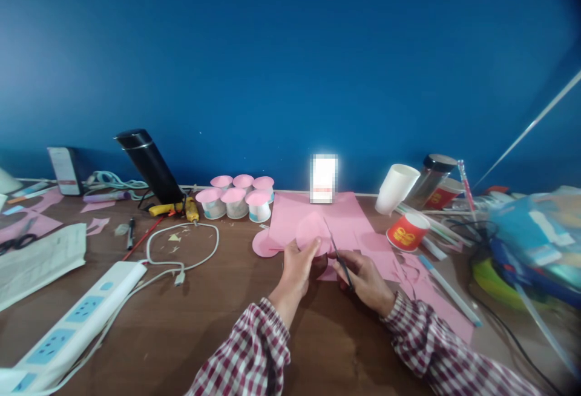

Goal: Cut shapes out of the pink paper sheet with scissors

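Note:
My left hand (297, 269) holds up a round pink paper piece (312, 234) by its lower edge, just above the wooden desk. My right hand (363, 275) grips a pair of scissors (338, 254), whose thin blades point up and away beside the right edge of the round piece. Both sleeves are red-and-white check. Under and behind the hands lies a large pink paper sheet (318, 214) with cut scraps around it.
Several pink-topped paper cups (236, 199) stand behind on the left. A white power strip (77, 317) and cable (181, 250) lie at left. A red cup (407, 231), a tilted white cup (394, 187), pens and clutter fill the right. A black cylinder (149, 166) leans near the blue wall.

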`<action>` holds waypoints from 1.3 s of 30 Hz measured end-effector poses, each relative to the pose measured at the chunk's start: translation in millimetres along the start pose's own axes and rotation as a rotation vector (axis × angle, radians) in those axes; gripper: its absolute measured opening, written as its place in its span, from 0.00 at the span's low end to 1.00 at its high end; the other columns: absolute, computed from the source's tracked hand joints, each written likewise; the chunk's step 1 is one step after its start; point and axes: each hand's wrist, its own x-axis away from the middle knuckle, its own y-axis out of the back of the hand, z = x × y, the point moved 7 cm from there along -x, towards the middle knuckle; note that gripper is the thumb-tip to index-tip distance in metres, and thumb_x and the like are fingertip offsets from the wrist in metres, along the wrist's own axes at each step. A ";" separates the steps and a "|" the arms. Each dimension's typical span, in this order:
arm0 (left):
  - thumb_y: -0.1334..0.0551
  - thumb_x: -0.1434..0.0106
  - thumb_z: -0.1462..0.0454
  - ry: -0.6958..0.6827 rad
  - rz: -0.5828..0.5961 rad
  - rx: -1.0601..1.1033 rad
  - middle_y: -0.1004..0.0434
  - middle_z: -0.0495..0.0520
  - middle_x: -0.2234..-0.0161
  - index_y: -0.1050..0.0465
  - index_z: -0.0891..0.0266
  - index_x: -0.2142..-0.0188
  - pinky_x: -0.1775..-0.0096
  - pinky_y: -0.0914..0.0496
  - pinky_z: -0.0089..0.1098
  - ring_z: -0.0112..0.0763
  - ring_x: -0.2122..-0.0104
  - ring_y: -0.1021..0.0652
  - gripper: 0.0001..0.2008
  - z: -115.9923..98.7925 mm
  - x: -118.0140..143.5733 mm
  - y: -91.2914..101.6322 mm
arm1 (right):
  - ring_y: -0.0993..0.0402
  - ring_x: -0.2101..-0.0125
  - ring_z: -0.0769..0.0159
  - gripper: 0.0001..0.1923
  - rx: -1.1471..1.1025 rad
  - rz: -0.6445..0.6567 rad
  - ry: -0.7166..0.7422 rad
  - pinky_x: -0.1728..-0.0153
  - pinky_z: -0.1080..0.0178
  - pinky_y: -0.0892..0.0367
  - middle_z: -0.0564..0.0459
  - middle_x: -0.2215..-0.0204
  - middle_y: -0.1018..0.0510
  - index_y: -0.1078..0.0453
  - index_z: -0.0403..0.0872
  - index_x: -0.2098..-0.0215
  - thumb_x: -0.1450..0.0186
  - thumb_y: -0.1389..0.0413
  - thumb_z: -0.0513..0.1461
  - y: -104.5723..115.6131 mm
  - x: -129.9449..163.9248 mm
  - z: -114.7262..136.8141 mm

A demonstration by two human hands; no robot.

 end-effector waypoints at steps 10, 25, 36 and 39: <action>0.30 0.52 0.57 0.020 0.058 0.042 0.26 0.53 0.76 0.28 0.68 0.68 0.76 0.33 0.30 0.28 0.79 0.27 0.17 -2.2 2.3 -6.5 | 0.36 0.83 0.71 0.20 -0.019 -0.003 0.017 0.82 0.67 0.38 0.58 0.84 0.32 0.28 0.41 0.56 0.38 0.44 0.48 0.9 0.1 -1.9; 0.30 0.52 0.57 0.052 0.061 0.070 0.28 0.51 0.80 0.30 0.67 0.69 0.79 0.35 0.29 0.29 0.82 0.28 0.17 -2.7 4.0 -8.5 | 0.37 0.84 0.71 0.18 0.033 0.010 0.051 0.82 0.68 0.38 0.58 0.84 0.33 0.27 0.42 0.58 0.36 0.46 0.48 -0.7 -0.4 3.4; 0.30 0.53 0.57 0.048 0.030 0.055 0.27 0.52 0.80 0.30 0.67 0.70 0.77 0.33 0.30 0.31 0.81 0.26 0.17 -1.3 2.9 -5.4 | 0.37 0.83 0.70 0.18 0.078 0.006 0.053 0.83 0.69 0.38 0.58 0.84 0.33 0.27 0.42 0.58 0.36 0.46 0.47 0.1 0.3 0.9; 0.30 0.53 0.57 0.056 0.021 0.056 0.27 0.52 0.79 0.30 0.67 0.69 0.77 0.34 0.30 0.30 0.81 0.26 0.17 -0.9 1.4 -5.0 | 0.37 0.83 0.71 0.18 0.092 0.006 0.052 0.83 0.69 0.38 0.58 0.84 0.33 0.27 0.42 0.58 0.36 0.46 0.47 0.2 0.1 2.4</action>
